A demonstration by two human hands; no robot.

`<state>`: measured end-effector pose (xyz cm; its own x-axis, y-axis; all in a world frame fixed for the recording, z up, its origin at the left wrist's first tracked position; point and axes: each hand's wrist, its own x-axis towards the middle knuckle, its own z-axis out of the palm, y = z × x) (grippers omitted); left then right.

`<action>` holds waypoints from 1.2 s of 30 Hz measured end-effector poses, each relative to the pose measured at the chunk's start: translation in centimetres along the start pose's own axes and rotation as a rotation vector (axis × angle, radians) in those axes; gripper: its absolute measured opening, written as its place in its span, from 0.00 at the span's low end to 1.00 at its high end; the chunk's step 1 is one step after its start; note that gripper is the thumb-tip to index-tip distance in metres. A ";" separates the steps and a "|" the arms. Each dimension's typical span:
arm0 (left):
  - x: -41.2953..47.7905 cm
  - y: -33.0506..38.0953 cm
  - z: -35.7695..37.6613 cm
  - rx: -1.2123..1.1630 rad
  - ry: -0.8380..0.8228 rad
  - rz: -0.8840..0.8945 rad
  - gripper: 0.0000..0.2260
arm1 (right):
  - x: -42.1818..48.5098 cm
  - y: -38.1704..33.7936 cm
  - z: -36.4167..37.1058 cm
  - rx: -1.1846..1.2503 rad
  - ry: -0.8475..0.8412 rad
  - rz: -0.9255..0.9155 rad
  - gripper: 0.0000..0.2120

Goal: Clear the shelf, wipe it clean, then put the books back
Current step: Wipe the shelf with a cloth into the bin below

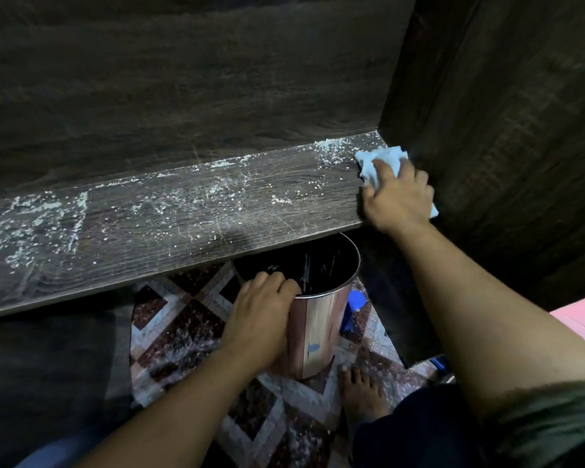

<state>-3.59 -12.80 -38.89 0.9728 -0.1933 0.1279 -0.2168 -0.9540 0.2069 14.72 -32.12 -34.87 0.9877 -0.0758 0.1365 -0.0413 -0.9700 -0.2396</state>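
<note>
Forearms fill the bottom of the view, and the left hand [262,309] is curled over the near rim of a metal bin [318,319], fingers hooked inside, holding it tucked just under the front edge of the shelf [183,228]. Up and to the right of it, the right hand [397,197] lies flat, fingers spread, pressing a pale blue cloth [379,160] into the shelf's far right corner against the side wall. White crumbs [217,194] lie scattered across the board to the left of that hand, thickest along the back edge and at the far left end. No books in sight, so the clearing looks done and this is the wiping step, barely begun by the look of it. Next move, I'd say: drag the cloth leftward and forward, sweeping the grit off the front lip into the bin. That calls for the left hand sliding the bin along beneath the cloth, or the floor [190,336] catches more.
</note>
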 end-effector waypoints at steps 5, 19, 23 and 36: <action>-0.5 -0.5 -0.1 -0.008 -0.009 -0.012 0.19 | -2.6 -4.8 -0.2 0.029 -0.092 -0.225 0.24; -2.9 -2.6 -0.9 0.001 -0.007 0.010 0.19 | -0.6 -3.4 0.7 0.061 -0.119 -0.307 0.23; -3.7 -3.1 -1.2 0.005 -0.012 0.011 0.18 | -1.6 -5.6 0.5 0.127 -0.209 -0.473 0.23; -3.6 -2.7 -2.1 -0.023 -0.065 -0.029 0.15 | -4.5 -6.7 -0.2 0.480 -0.456 -0.538 0.21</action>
<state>-6.69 -9.03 -37.87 0.9817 -0.1811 0.0589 -0.1899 -0.9540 0.2318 10.56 -25.34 -33.68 0.8227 0.5677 -0.0277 0.4174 -0.6365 -0.6486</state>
